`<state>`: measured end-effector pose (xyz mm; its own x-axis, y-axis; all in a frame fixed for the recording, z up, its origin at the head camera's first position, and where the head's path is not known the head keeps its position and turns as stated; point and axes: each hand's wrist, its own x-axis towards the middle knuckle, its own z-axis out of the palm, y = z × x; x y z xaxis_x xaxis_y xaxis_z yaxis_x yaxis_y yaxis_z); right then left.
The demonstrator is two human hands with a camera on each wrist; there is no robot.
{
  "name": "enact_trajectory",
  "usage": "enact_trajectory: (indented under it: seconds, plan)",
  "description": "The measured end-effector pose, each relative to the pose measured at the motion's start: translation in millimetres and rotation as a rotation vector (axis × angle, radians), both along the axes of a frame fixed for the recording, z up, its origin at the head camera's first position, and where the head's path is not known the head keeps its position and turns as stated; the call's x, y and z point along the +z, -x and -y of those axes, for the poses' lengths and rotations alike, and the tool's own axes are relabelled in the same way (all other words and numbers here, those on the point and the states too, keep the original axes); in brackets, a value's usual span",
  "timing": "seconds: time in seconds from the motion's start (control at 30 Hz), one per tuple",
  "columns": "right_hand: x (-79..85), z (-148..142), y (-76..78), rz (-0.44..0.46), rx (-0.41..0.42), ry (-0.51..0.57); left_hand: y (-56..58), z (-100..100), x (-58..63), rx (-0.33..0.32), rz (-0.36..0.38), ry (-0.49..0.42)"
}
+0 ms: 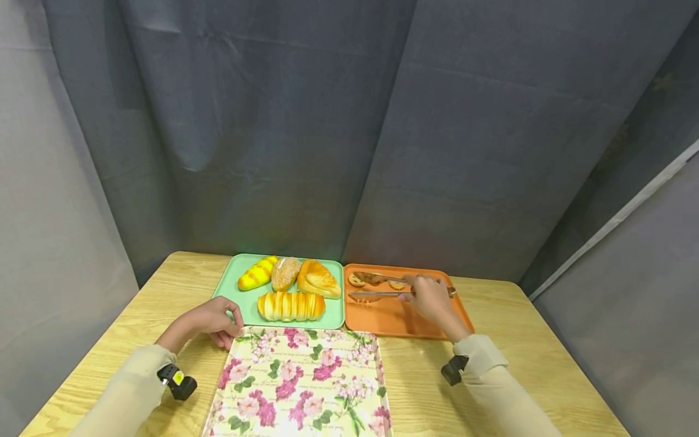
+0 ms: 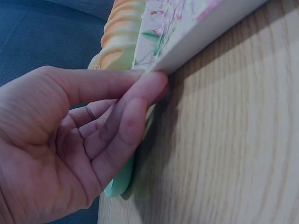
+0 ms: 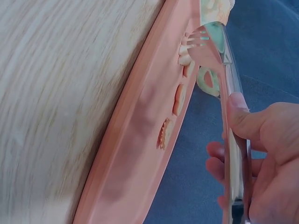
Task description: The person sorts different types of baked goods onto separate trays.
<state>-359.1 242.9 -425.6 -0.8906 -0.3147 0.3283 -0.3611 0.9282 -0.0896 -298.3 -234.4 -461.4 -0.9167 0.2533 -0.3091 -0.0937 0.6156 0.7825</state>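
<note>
My left hand (image 1: 214, 320) pinches the far left corner of a flower-patterned tray (image 1: 308, 388) between thumb and fingertips. The left wrist view shows the pinched edge of that tray (image 2: 187, 46) up close. With my right hand (image 1: 431, 297) I grip metal serving tongs (image 1: 390, 294), held over the orange tray (image 1: 404, 318) with their ends pointing left. The right wrist view shows a fork-like end on the tongs (image 3: 229, 70). Several small cookies (image 3: 179, 99) lie in the orange tray below; whether the tongs touch one, I cannot tell.
Left of the orange tray, a mint-green tray (image 1: 248, 309) holds a ridged loaf (image 1: 291, 306), a yellow bread (image 1: 258, 273), a seeded roll (image 1: 286, 273) and a folded pastry (image 1: 318, 279). A grey curtain (image 1: 273, 152) hangs behind the wooden table (image 1: 491, 376).
</note>
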Motion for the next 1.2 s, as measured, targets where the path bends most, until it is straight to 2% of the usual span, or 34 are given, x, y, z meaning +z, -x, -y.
enact_trajectory:
  seconds: [0.13, 0.33, 0.57, 0.7, 0.87, 1.1, 1.2]
  plan:
    - [3.3, -8, -3.6, 0.052, 0.045, 0.049, -0.2, 0, -0.1, 0.003, 0.001, -0.002]
    - [8.2, -29, -8.1, 0.201, 0.119, 0.152, 0.5, -1, 0.8, -0.002, -0.003, -0.009]
    - [6.0, -61, -17.4, 0.425, 0.34, 0.32, 1.8, 0, -1.6, 0.004, 0.002, -0.006]
    - [4.5, -75, -25.2, 0.521, 0.411, 0.366, 2.2, 1, -2.5, 0.001, 0.001, -0.012]
    - [2.3, -93, -34.8, 0.589, 0.448, 0.36, 2.0, 1, -1.9, 0.005, 0.0, -0.009]
    - [-2.7, -109, -45.2, 0.631, 0.606, 0.386, 1.9, 0, -1.7, 0.01, 0.005, -0.006]
    - [-4.3, -112, -48.3, 0.652, 0.641, 0.414, 1.7, 0, -1.4, 0.011, 0.006, -0.008]
